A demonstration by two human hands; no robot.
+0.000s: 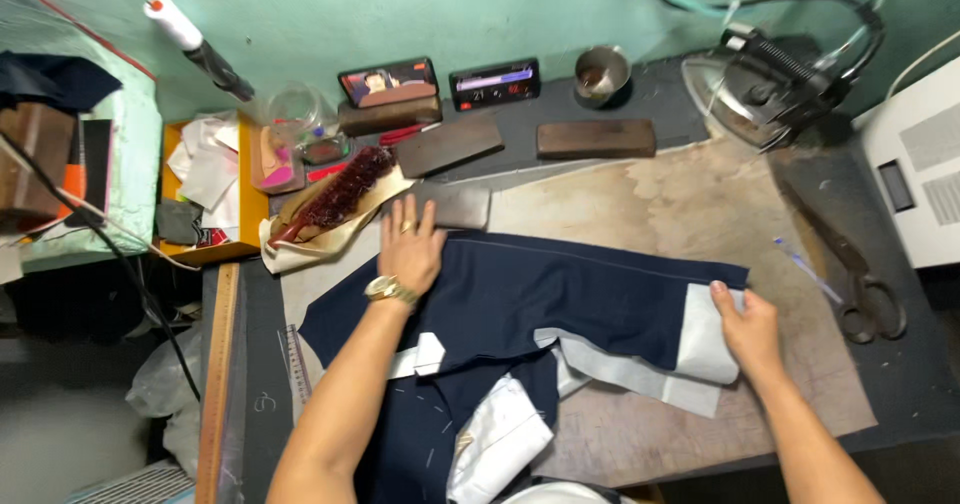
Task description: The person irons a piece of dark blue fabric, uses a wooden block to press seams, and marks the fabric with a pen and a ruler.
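- The dark navy cloth garment with pale grey lining (560, 299) lies flat near the middle of the tabletop (700, 204), on a worn beige pressing pad, and its lower part hangs over the near edge.
- The left hand (410, 249), with a gold wristwatch and a ring, rests palm down on the left end of the garment. Its grip is open, fingers spread, pressing and not holding anything.
- The right hand (745, 324) is at the right end of the garment. Its fingers are closed on the edge of the pale lining, so the grip pinches the cloth there.
- To do this smoothing well, I judge that the left palm should stay flat and heavy while the right hand draws the lining edge gently outward, so the seam lies straight without creases.
- The pull should be even; a sharp pull could shift the folded lining out of line with the navy edge.
- Behind the left hand, towards the far edge, lie a dark red bristle brush (340, 194) and three dark rectangular wooden blocks (595, 138).
- A grey metal steam iron (770, 84) stands at the far right corner, well apart from both hands.
- Large dark metal tailor's shears (850, 264) lie near the right edge, close to the right hand but not touching it.
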